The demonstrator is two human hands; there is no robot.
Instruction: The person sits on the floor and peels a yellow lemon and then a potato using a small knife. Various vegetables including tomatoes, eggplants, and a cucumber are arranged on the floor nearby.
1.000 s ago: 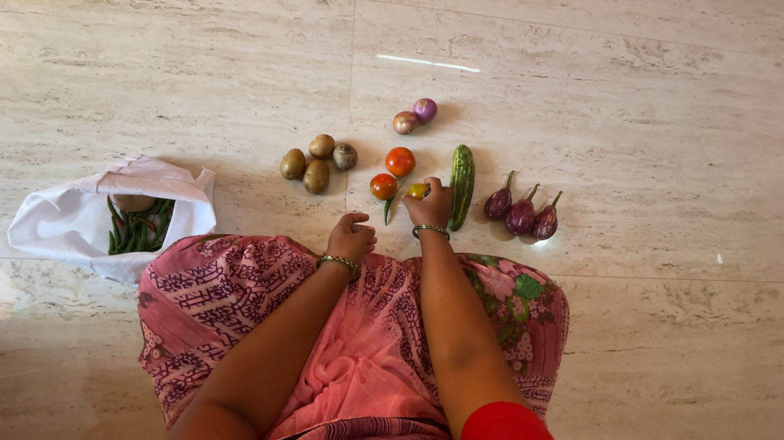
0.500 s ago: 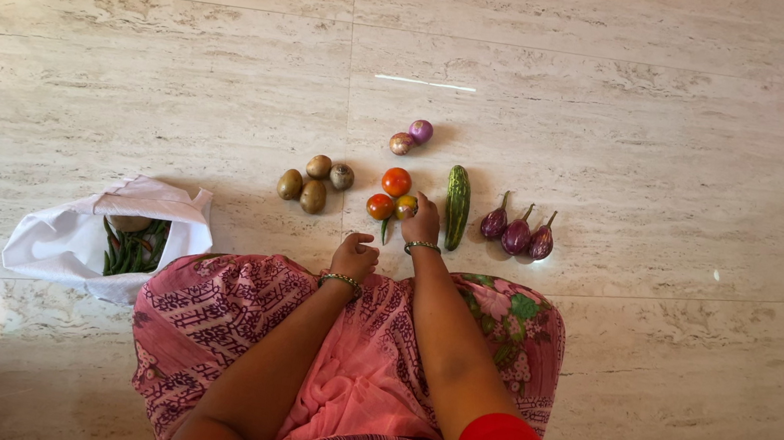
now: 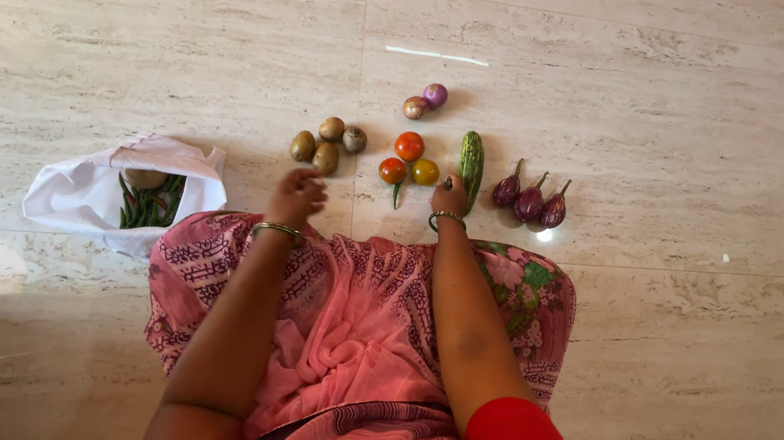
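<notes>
Vegetables lay in loose groups on the floor ahead of the seated person: four brownish potatoes (image 3: 326, 144) bunched at the left, three tomatoes (image 3: 408, 160) in a tight cluster at the centre with a thin green chilli (image 3: 396, 193) lying just below them, two small onions (image 3: 425, 101) farther out and touching each other, a green cucumber (image 3: 471, 158) lying lengthwise just right of the tomatoes, and three small purple aubergines (image 3: 529, 199) side by side at the far right. Off to the left, well apart from the rows, a white cloth bag (image 3: 73, 193) sat open with green beans (image 3: 148, 205) and one rounded brownish item showing inside. Nothing lay between the hands and the vegetables. The right hand (image 3: 451, 198) rested low at the near end of the cucumber, just right of the yellowish tomato, fingers curled downward; whether it touched either one could not be told, and it appeared to hold nothing. The left hand (image 3: 297, 195) hovered just below the potatoes, fingers loosely bent and slightly blurred, holding nothing that could be seen. Each wrist wore a thin bangle, and both forearms reached forward over the person's lap, which was covered in pink patterned fabric (image 3: 352, 295), with a red sleeve at the lower right. The floor (image 3: 675, 136) was pale, veined stone tile with faint joints, and a bright streak of reflected light lay beyond the onions
</notes>
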